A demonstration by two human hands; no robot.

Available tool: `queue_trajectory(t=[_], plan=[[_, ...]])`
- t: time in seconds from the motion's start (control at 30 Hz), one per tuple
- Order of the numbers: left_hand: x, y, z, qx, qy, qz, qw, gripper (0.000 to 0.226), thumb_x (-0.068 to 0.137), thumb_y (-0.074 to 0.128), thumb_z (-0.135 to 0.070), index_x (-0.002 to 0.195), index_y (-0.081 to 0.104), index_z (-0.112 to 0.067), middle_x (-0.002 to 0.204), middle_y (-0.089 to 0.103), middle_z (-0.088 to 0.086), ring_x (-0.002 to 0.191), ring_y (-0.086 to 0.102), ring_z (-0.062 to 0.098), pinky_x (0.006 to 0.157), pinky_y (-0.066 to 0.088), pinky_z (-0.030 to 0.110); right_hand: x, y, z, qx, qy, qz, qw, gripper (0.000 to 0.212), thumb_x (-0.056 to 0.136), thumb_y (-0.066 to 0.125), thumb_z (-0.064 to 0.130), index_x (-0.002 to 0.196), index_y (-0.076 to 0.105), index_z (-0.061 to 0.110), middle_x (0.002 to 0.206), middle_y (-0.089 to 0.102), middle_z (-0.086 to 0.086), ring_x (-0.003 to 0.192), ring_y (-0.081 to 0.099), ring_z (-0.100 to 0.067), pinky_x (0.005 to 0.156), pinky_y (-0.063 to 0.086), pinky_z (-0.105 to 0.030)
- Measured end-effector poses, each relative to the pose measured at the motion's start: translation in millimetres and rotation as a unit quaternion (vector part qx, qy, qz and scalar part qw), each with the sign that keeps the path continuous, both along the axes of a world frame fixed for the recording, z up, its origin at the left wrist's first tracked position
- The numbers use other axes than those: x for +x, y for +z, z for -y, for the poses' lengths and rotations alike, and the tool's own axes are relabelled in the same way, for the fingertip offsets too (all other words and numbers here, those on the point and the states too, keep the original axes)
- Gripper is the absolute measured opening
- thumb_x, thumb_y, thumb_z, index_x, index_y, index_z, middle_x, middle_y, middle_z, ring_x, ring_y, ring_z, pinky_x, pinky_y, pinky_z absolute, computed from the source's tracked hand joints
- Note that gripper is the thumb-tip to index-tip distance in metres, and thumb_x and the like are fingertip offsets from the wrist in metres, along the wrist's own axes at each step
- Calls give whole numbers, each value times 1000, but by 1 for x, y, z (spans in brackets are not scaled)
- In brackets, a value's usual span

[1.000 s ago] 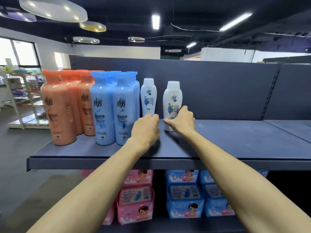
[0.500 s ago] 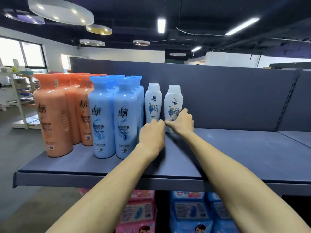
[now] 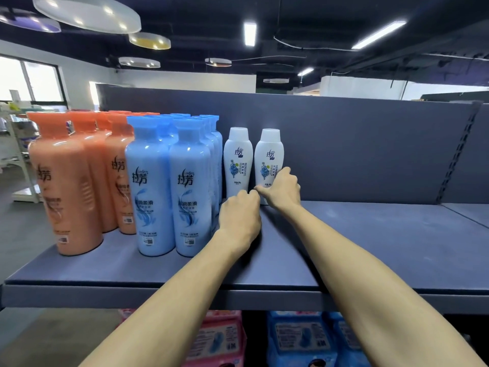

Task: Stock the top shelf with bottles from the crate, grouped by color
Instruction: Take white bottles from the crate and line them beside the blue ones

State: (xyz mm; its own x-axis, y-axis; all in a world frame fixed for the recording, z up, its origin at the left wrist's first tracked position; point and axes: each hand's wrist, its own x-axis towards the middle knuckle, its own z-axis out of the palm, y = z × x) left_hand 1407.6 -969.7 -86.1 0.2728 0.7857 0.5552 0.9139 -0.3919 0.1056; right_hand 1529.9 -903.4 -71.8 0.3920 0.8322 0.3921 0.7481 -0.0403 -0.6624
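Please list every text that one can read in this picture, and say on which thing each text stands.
"拉芳": on the front orange bottle, the front blue bottles and the white bottles.
"润柔滑": on the front blue bottles, below the brand; the character before it is unclear.
"REFRESHING", written vertically: on the white bottles.
Small print, codes and the packs on the lower shelf: too blurred to read.

Gloss on the left: the orange bottles (image 3: 66, 186) are smooth, shiny plastic, with ceiling lights streaking their shoulders. The blue bottles (image 3: 150, 186) show the same slick plastic. The left white bottle (image 3: 236, 165) and the right white bottle (image 3: 268, 154) are smooth plastic with a softer sheen. The shelf (image 3: 370, 247) looks matt and faintly grainy, and its back panel (image 3: 357, 149) is matt too. Below, the pink packs (image 3: 219, 340) and blue packs (image 3: 299, 340) wear shiny plastic film.
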Motion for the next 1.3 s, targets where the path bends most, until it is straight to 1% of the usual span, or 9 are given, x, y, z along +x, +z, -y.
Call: queue_trajectory(t=[0.1,0.33,0.43,0.5,0.57,0.77,0.97,1.13,1.3], plan=[[2,-2,1,-5,1,-6,1000,16,91,45,-10,105,50,-10,105,58,11,95,59,36,67,32,36,0,0,-1,-5,1,3,1000,64,75,82,38,112,43,3,117,59,-18,107,60,-40,73,42,-35],[0,-3,11,-9,-7,-13,1000,23,91,46,-11,113,52,-10,108,58,11,97,59,35,67,33,35,3,1,12,-32,4,-13,999,69,67,87,43,106,41,7,117,58,-15,108,59,-37,72,43,-35],[-4,3,15,-6,-8,-7,1000,16,90,47,-11,106,52,-10,106,59,11,97,59,36,68,33,36,11,5,26,-42,0,14,999,69,68,87,44,103,39,10,116,57,-13,108,58,-36,71,41,-35],[-6,9,20,-9,-10,-2,1000,6,90,48,-11,95,47,-13,104,59,11,95,59,36,67,34,36,17,11,37,-42,-9,45,998,66,70,84,46,102,38,11,107,58,-10,102,59,-35,70,42,-35],[-7,13,25,-11,-12,-2,1000,12,90,50,-13,88,39,-16,102,59,11,93,59,36,65,35,36,23,18,49,-43,-14,74,996,63,71,82,48,104,41,13,100,57,-5,96,60,-32,70,42,-35],[-4,21,43,-1,-18,-13,1000,8,89,52,-19,92,47,-14,101,59,10,92,60,35,66,36,34,42,32,85,-49,-7,109,993,64,72,78,53,113,46,16,104,61,-2,95,59,-28,71,43,-35],[8,25,71,-2,-41,-24,999,14,87,52,-19,86,38,-15,98,59,10,86,58,33,63,34,34,55,36,122,-49,-29,166,984,41,77,72,50,101,57,21,102,62,0,85,55,-24,69,39,-32],[30,38,95,10,-62,-7,998,17,88,52,-22,84,38,-14,93,57,8,71,45,28,60,34,34,75,54,162,-48,-38,200,978,34,78,69,47,98,56,22,97,61,1,83,57,-22,67,39,-31],[55,40,121,21,-95,-4,995,17,88,51,-23,83,38,-15,90,55,6,74,46,26,60,32,33,95,58,206,-37,-49,215,975,31,80,67,45,98,56,22,95,62,2,82,58,-22,67,39,-31]])
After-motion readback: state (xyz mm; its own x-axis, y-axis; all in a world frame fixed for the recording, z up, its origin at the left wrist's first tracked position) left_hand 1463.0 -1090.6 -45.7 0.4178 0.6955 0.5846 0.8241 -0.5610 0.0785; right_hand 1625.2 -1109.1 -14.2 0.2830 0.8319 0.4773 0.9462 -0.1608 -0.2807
